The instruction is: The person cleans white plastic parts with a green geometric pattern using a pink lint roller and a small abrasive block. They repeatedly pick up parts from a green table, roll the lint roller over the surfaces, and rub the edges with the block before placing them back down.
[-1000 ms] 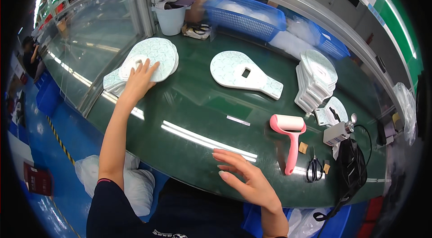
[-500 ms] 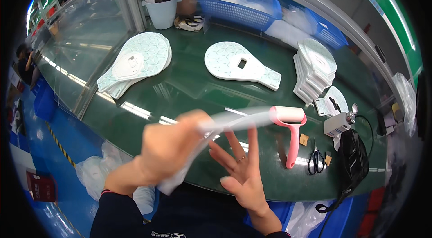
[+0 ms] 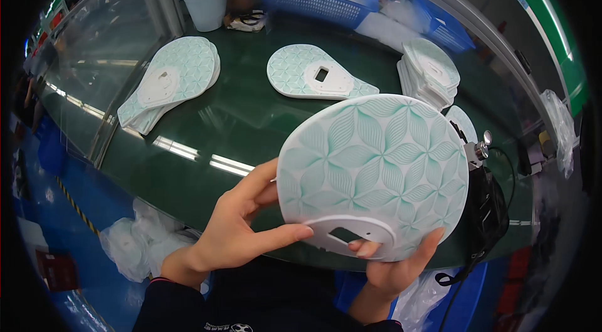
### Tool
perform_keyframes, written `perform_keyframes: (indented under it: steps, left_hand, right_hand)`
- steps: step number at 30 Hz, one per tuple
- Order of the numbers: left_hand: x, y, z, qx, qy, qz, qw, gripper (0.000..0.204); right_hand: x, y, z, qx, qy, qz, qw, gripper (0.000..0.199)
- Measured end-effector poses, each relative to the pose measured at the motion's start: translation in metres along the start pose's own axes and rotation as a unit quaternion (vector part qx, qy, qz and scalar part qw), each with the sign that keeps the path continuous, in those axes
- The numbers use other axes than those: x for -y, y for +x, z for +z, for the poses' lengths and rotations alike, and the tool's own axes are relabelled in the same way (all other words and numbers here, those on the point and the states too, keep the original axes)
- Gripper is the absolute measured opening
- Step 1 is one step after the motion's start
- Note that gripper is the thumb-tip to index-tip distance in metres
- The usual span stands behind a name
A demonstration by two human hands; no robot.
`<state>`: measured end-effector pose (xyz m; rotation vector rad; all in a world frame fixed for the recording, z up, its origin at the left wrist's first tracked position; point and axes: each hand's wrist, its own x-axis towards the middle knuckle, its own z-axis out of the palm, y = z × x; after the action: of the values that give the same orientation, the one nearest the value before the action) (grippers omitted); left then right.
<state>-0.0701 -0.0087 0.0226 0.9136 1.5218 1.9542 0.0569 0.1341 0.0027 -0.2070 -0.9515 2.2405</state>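
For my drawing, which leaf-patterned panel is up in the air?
The rounded white-and-green panel in left hand and right hand; the others rest on the dark green table.

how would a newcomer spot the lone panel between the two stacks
On the green table, find the left stack and the right stack. The panel between them lies flat, broad end left. Unlike either stack, it is single; unlike the held panel, it rests on the table.

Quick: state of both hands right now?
Left hand: holding the patterned panel at its left side.
Right hand: holding the same patterned panel at its lower right.
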Motion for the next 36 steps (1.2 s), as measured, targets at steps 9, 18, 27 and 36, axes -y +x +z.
perform_keyframes:
  steps: [9, 18, 27, 36]
  left_hand:
    - [-0.012, -0.021, 0.010, 0.007, -0.100, -0.003, 0.995, 0.032]
    - [-0.008, -0.026, 0.006, -0.004, -0.010, 0.061, 0.998, 0.026]
    - [-0.005, -0.029, 0.008, -0.027, -0.014, 0.064, 0.997, 0.026]
    - [0.002, -0.027, 0.006, -0.062, -0.010, 0.077, 0.995, 0.024]
  right_hand:
    - [0.002, -0.004, -0.039, -0.082, -0.641, -0.376, 0.664, 0.104]
    - [0.003, -0.004, -0.008, -0.169, -0.594, -0.304, 0.725, 0.125]
    - [0.000, -0.009, -0.021, -0.095, -0.509, -0.312, 0.796, 0.107]
    - [-0.004, -0.005, -0.006, -0.233, -0.348, -0.200, 0.886, 0.104]
